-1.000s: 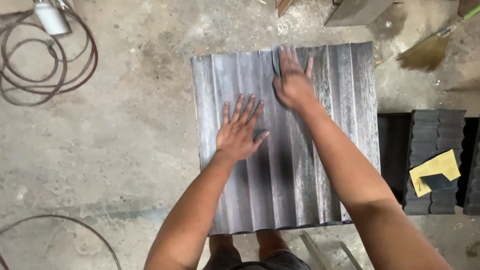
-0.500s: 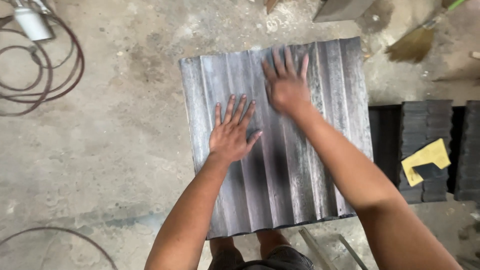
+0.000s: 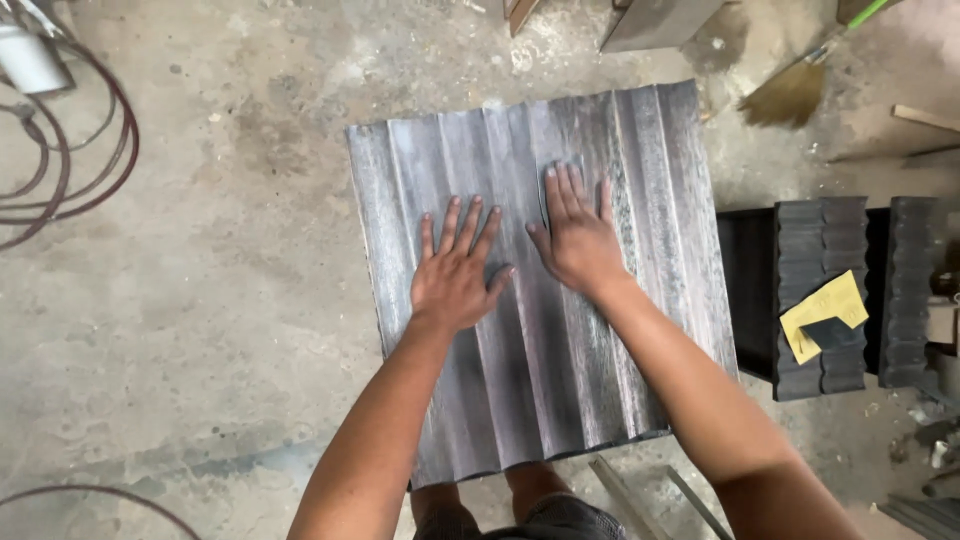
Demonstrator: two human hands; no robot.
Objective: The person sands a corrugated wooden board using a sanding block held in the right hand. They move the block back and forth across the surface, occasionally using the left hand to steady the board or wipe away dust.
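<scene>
A grey-black fluted wooden panel (image 3: 640, 250) lies flat in front of me, its ridges running away from me. My left hand (image 3: 455, 270) rests flat on the panel's left half with fingers spread, pressing it down. My right hand (image 3: 577, 240) lies flat near the panel's middle, fingers together. It presses a small dark sheet of sandpaper (image 3: 549, 175) whose edge shows at my fingertips. The panel's surface looks pale and scuffed in streaks around both hands.
Dark fluted panels (image 3: 815, 300) are stacked to the right, with a yellow sandpaper sheet (image 3: 815, 310) on top. A coiled hose (image 3: 70, 150) lies at the far left and a broom (image 3: 790, 90) at the top right. Wood strips (image 3: 640, 500) sit by my knees.
My right hand has slid from the panel's far edge back toward me, to the panel's middle. My left hand has stayed pressed in place. The view has shifted a little.
</scene>
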